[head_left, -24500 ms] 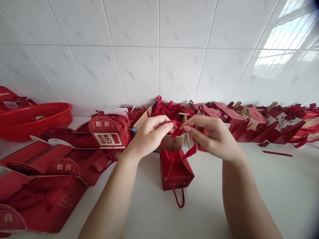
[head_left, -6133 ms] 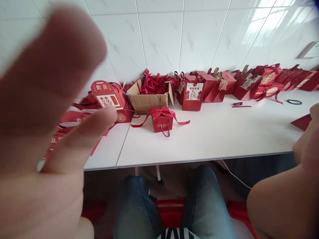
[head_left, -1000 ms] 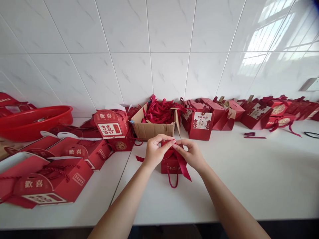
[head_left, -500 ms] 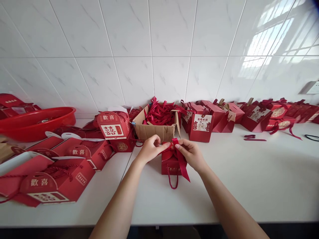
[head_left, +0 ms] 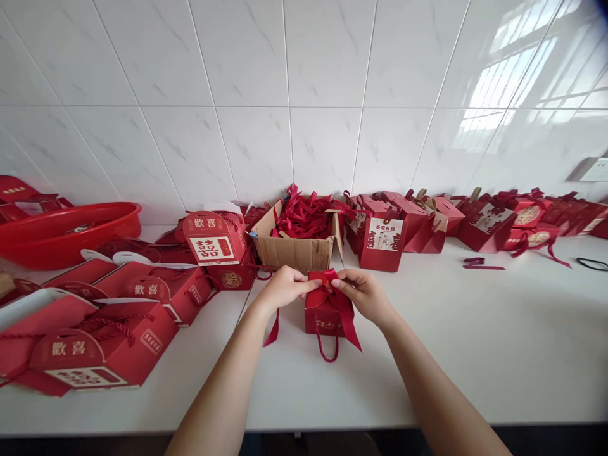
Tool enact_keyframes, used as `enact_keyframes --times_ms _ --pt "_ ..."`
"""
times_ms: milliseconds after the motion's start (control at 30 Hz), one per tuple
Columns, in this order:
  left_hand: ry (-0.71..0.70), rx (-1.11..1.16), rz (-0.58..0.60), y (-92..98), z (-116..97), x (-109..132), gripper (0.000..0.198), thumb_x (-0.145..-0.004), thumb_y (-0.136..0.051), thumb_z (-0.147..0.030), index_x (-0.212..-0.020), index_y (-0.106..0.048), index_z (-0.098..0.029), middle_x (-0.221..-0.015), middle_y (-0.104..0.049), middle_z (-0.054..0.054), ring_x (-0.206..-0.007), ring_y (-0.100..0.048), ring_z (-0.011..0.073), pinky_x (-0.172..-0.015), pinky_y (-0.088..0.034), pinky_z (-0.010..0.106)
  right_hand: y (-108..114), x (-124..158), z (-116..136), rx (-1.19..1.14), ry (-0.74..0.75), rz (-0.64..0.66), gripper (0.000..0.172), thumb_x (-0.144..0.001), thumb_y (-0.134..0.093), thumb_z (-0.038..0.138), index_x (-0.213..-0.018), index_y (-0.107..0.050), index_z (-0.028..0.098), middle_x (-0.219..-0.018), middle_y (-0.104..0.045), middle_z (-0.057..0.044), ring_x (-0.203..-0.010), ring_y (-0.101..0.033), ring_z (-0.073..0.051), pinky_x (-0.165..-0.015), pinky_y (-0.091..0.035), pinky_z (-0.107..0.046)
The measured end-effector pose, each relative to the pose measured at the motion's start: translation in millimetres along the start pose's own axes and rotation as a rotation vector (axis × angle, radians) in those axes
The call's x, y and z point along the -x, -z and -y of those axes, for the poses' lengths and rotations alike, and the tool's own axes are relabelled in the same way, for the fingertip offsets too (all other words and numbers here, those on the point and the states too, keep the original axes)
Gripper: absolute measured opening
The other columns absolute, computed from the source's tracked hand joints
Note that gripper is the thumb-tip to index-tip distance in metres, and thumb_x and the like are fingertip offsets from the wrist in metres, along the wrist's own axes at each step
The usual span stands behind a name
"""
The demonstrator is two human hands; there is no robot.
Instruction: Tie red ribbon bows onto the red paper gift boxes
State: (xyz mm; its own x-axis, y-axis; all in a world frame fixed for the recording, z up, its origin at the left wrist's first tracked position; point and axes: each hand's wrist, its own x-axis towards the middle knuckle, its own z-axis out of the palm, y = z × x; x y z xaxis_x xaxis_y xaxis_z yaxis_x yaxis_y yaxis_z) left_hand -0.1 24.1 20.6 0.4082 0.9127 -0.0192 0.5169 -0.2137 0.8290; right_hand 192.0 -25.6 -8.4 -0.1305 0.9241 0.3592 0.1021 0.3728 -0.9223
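— Where is the box?

— The box [head_left: 327,313] stands upright just below the middle of the frame, on the white table [head_left: 475,342], its cord handle hanging down the front. A red ribbon [head_left: 344,310] is knotted on top; one tail falls over the box's right face, another trails off to the left.

— And the hands?

— The left hand [head_left: 284,288] and right hand [head_left: 363,292] meet over the lid. Each has thumb and fingertips pinched shut on the ribbon at the knot.

— What's around it?

— Just behind, an open carton [head_left: 294,250] stuffed with loose red ribbons. Right of it, a row of red bags [head_left: 427,218] runs along the wall to the frame's right edge. A ribbon scrap [head_left: 482,266] and a black loop [head_left: 591,263] lie on the table at right.

— And left?

— Bigger red gift boxes [head_left: 95,345] lie on their sides at lower left, one more stands beside the carton, and a red basin [head_left: 61,231] sits behind them at the left edge.

— The room?

— A glossy white tiled wall [head_left: 237,95] fills the upper half, with a window's reflection at upper right and a socket [head_left: 589,170] below it.
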Motion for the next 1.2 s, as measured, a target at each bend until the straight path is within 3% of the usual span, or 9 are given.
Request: enact_keyframes --times_ms 200,333,433,600,733,833,933,1000,1200 --pt "0.007 0.080 0.011 3.0 -1 0 0.048 -0.065 -0.068 -0.058 -0.046 -0.053 -0.016 -0.043 -0.035 -0.005 -0.045 -0.027 0.0077 -0.049 -0.018 0.025 0 -1 3 0.018 -0.017 -0.016 0.032 -0.083 -0.059 0.047 -0.078 -0.065 0.016 -0.077 -0.065 -0.004 -0.072 -0.058 -0.016 -0.067 -0.046 -0.026" --pt "-0.056 0.296 0.128 12.0 -12 6 0.042 -0.069 -0.067 -0.052 -0.050 -0.056 -0.017 -0.048 -0.045 -0.002 -0.045 -0.034 0.0078 -0.045 -0.022 0.024 -10 -1 6 0.117 -0.029 -0.150 0.027 -0.083 -0.057 0.039 -0.085 -0.069 0.015 -0.073 -0.065 -0.004 -0.066 -0.057 -0.015 -0.061 -0.044 -0.025" --pt "-0.078 0.401 0.210 17.0 -29 12 0.039 -0.072 -0.066 -0.049 -0.052 -0.058 -0.016 -0.047 -0.046 -0.001 -0.043 -0.034 0.0068 -0.041 -0.019 0.023 -16 0 8 0.242 -0.017 -0.198 0.022 -0.082 -0.055 0.031 -0.086 -0.071 0.016 -0.074 -0.067 -0.004 -0.064 -0.057 -0.015 -0.060 -0.043 -0.026" --pt "-0.155 0.379 0.210 10.9 -61 12 0.033 -0.075 -0.065 -0.046 -0.061 -0.067 -0.016 -0.049 -0.051 0.000 -0.042 -0.037 0.0070 -0.039 -0.022 0.022 -14 2 14 0.421 0.132 -0.097 0.020 -0.081 -0.049 0.019 -0.081 -0.069 0.018 -0.069 -0.061 -0.002 -0.060 -0.049 -0.012 -0.058 -0.037 -0.024" --pt "-0.224 0.345 0.113 -0.4 -73 -4 0.031 -0.075 -0.065 -0.046 -0.068 -0.070 -0.016 -0.055 -0.057 0.001 -0.047 -0.046 0.0088 -0.044 -0.032 0.022 -14 5 18 0.461 0.217 -0.038 0.017 -0.078 -0.048 0.013 -0.061 -0.052 0.016 -0.065 -0.048 -0.001 -0.058 -0.039 -0.010 -0.056 -0.032 -0.024" --pt "-0.267 0.344 0.077 -6.1 -68 -17 0.037 -0.079 -0.059 -0.051 -0.085 -0.072 -0.017 -0.074 -0.067 0.005 -0.065 -0.059 0.0135 -0.063 -0.046 0.025 -14 4 15 0.383 0.189 -0.051 0.030 -0.085 -0.049 0.025 -0.056 -0.041 0.016 -0.061 -0.043 0.000 -0.056 -0.035 -0.009 -0.054 -0.030 -0.024" --pt "-0.307 0.339 -0.057 -8.7 -54 -20 0.047 -0.085 -0.047 -0.057 -0.099 -0.069 -0.017 -0.098 -0.068 0.007 -0.089 -0.062 0.0187 -0.085 -0.046 0.031 -14 2 9 0.312 0.129 -0.089 0.040 -0.088 -0.048 0.036 -0.055 -0.035 0.017 -0.054 -0.035 0.002 -0.052 -0.029 -0.009 -0.050 -0.025 -0.023" --pt "-0.322 0.304 -0.138 -10.1 -41 -17 0.046 -0.085 -0.048 -0.057 -0.099 -0.066 -0.017 -0.099 -0.067 0.008 -0.094 -0.061 0.0199 -0.088 -0.045 0.032 -13 0 6 0.279 0.103 -0.105 0.042 -0.087 -0.050 0.038 -0.055 -0.034 0.017 -0.053 -0.034 0.002 -0.052 -0.028 -0.009 -0.049 -0.024 -0.023" --pt "-0.357 0.149 -0.140 -16.9 -9 -3 0.027 -0.076 -0.068 -0.042 -0.087 -0.067 -0.017 -0.089 -0.069 0.004 -0.088 -0.062 0.0182 -0.084 -0.047 0.029 -11 0 5 0.193 0.049 -0.100 0.026 -0.085 -0.054 0.037 -0.069 -0.055 0.017 -0.063 -0.052 -0.001 -0.059 -0.043 -0.012 -0.053 -0.033 -0.024"
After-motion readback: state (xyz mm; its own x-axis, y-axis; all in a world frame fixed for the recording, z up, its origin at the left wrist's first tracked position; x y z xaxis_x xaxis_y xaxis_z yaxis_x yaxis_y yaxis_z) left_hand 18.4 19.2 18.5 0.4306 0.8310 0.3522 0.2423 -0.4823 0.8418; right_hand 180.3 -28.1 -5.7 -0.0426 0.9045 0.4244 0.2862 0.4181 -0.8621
